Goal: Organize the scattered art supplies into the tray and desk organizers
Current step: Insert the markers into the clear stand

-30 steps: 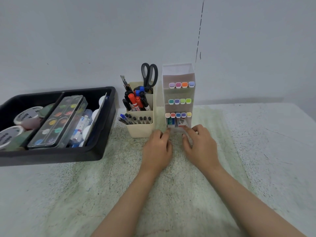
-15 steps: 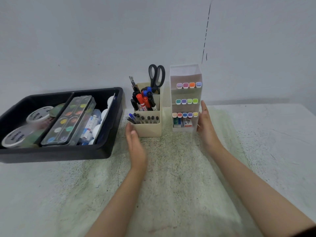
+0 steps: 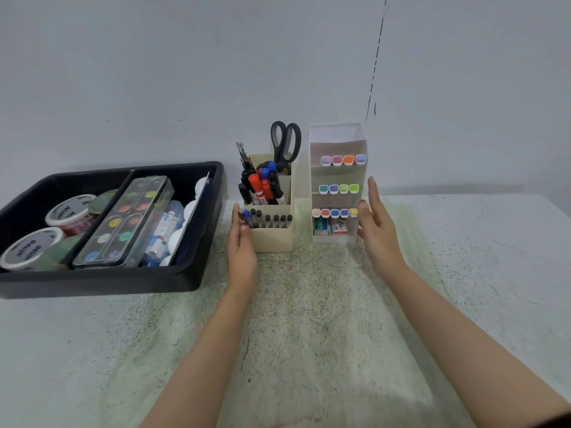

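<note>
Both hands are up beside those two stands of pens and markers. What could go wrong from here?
The marker rack is tall and narrow, so a sideways push from the right hand might tip it toward the pen holder. The left hand has its fingertips by the pens slanting out of that holder's front corner; a nudge could spill them.

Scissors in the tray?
No, the scissors stand handles-up in the beige organizer, beside the tray.
</note>
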`<state>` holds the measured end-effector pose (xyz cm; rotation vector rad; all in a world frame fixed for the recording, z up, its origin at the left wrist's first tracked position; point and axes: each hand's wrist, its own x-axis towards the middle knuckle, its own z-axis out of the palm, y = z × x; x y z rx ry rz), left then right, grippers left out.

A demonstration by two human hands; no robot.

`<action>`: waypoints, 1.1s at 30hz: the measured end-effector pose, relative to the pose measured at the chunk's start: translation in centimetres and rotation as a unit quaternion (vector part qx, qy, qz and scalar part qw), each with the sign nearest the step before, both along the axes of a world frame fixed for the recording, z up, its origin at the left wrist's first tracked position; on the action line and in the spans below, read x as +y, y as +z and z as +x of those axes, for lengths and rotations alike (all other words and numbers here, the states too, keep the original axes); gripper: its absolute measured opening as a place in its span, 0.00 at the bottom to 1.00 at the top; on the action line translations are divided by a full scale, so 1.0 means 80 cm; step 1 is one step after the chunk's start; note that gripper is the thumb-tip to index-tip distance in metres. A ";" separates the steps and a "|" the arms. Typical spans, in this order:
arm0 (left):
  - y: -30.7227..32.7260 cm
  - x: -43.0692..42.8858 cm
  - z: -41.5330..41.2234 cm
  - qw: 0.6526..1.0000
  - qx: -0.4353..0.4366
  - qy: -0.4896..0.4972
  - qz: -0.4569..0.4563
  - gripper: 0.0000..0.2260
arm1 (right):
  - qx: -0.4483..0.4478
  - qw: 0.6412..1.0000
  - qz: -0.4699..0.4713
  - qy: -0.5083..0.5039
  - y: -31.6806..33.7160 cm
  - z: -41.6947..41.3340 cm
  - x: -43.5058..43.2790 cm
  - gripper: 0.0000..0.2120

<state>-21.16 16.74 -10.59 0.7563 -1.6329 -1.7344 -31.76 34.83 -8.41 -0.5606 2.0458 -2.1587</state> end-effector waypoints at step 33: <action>-0.005 -0.015 0.001 0.996 -0.023 -0.046 -0.069 0.19 | 0.337 0.921 0.189 -0.056 0.006 0.002 0.006 0.36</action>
